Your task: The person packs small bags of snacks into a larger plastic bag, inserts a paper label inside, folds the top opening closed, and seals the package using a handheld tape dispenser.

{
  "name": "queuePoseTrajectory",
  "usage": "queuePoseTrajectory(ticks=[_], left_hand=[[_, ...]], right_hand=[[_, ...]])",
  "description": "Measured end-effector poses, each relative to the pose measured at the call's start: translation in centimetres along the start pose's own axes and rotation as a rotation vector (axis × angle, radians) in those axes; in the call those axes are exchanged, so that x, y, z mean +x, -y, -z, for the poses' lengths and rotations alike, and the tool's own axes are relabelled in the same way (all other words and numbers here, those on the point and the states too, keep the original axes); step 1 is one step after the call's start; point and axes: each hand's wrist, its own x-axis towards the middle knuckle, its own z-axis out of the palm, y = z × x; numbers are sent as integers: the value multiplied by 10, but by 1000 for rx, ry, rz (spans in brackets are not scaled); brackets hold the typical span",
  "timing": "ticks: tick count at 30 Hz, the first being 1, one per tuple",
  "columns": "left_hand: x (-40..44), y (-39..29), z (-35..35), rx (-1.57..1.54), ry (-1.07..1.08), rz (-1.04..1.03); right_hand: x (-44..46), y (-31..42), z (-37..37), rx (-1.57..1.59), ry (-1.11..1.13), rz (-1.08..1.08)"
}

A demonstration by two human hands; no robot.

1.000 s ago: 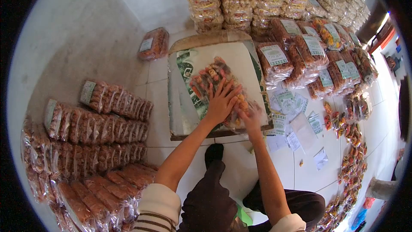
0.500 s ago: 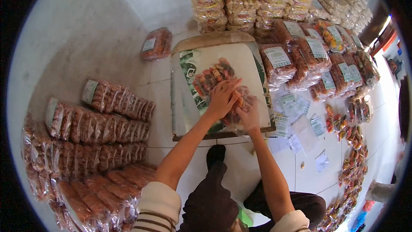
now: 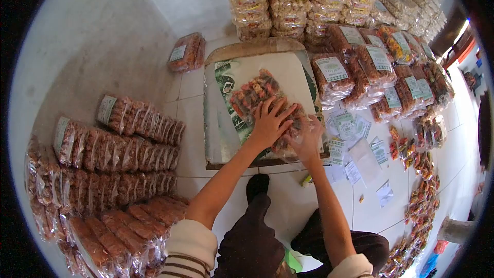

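Note:
A clear plastic bag of small reddish-brown snack packets (image 3: 254, 91) lies slantwise on a low board-topped stand (image 3: 218, 149) in front of me. My left hand (image 3: 270, 122) rests on the middle of the bag, open with its fingers spread. At the bag's near right end, my right hand (image 3: 307, 138) curls round the plastic, and its palm side is hidden. Beneath the bag, a green-and-white printed sheet (image 3: 224, 80) covers part of the board.
Bagged brown snacks (image 3: 118, 149) stand in rows at left. One labelled bag (image 3: 186, 54) sits by the wall. Stacked pale snack bags (image 3: 290, 5) rise behind; labelled bags (image 3: 334, 74) are piled right. Printed labels (image 3: 352, 126) and loose small packets (image 3: 424, 175) lie on the floor.
My left hand has spread its fingers and flattened on the bag. My right hand has moved up and right along the bag's end, apart from the left hand.

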Motion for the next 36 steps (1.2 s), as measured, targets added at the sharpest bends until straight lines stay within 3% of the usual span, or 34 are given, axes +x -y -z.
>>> queuePoseTrajectory(ticks=[3,5,9,11,12,17,21,23,29,30,32,36], left_hand=[[5,-7,4,-54,23,55],[10,-14,11,5,22,41],[15,-14,7,60,-37,-62],[13,-11,2,42,-11,-134],[13,-9,-1,44,-8,-133],[12,-6,0,23,-5,-126],[12,-7,-7,6,-31,-101],[10,-7,-7,12,-39,-104],[9,-5,-7,42,-20,-114],[9,-3,-8,38,-22,-115],[13,2,-8,-104,-9,-48],[12,25,0,-188,-180,63]], right_hand=[[-18,4,-13,451,-333,-185],[-23,12,-13,686,-350,-382],[-12,17,-3,668,-193,-441],[-7,4,-17,307,-326,-146],[-3,3,-19,310,-324,-148],[4,7,-17,588,-264,-157],[-7,1,-22,552,-290,-254],[-7,4,-17,679,-191,-546],[-4,-8,-38,610,-214,-301],[-8,-7,-32,606,-215,-300],[-23,-6,-9,999,-136,-529],[-72,-4,16,804,29,-432]])
